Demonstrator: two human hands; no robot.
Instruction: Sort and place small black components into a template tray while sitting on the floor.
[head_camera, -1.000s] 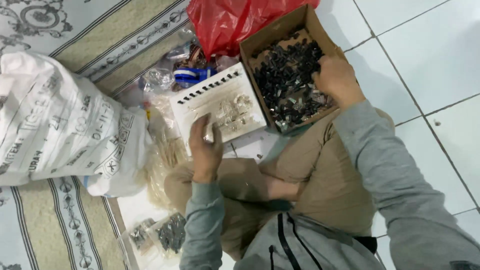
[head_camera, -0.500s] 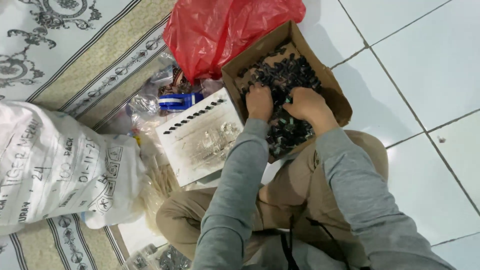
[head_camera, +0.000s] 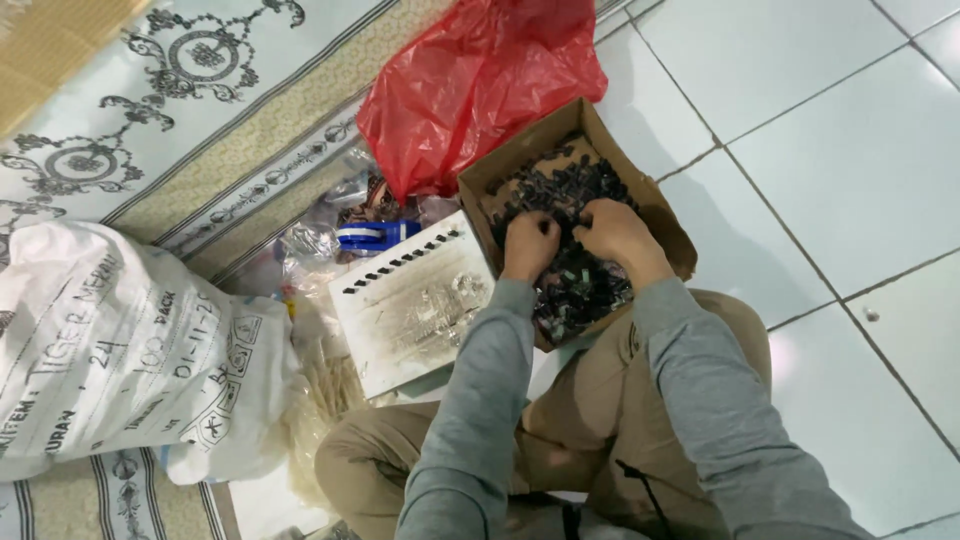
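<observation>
A brown cardboard box (head_camera: 478, 187) filled with several small black parts (head_camera: 570, 185) rests against my knee on the floor. Both hands are inside it. My left hand (head_camera: 528, 246) is curled down into the pile at the box's left side. My right hand (head_camera: 617, 235) lies beside it, fingers bent into the parts. What the fingers grip is hidden under the hands. A white flat tray (head_camera: 412, 303) with a row of black dots along one edge lies just left of the box.
A red plastic bag (head_camera: 470, 85) sits behind the box. A blue tape roll (head_camera: 375, 236) and clear plastic bags (head_camera: 310, 243) lie beside the tray. A big white printed sack (head_camera: 120, 355) fills the left. Patterned mat (head_camera: 150, 120) left, white floor tiles (head_camera: 830, 130) right.
My left hand left the white tray and went into the cardboard box next to my right hand. The view shifted, so everything sits lower and more central.
</observation>
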